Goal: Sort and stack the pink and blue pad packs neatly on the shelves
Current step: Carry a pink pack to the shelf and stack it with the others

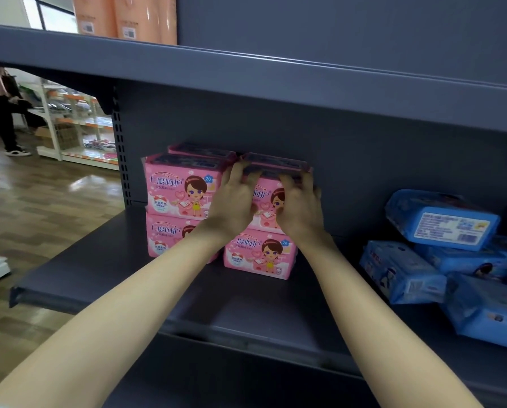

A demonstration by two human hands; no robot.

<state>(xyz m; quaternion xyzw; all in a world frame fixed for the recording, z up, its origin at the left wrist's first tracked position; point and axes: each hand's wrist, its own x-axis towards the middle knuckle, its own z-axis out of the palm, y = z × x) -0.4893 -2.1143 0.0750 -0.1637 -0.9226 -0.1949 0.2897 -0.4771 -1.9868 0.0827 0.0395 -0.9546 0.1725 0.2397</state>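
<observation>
Together, the left hand (234,198) and right hand (300,206) curled their fingers over the top-right glossy pink plastic pad pack (268,201), stacked on the dark grey metal shelf (105,269); crumpled blue plastic packs (440,228) lay heaped rightward, nearer the right hand.

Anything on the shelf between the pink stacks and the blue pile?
Head view: no pack, just bare shelf between the pink stacks and the blue pile; the right forearm crosses over that gap.

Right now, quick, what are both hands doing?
Left hand: holding the top right pink pack, fingers curled over its top edge.
Right hand: holding the same pack.
</observation>
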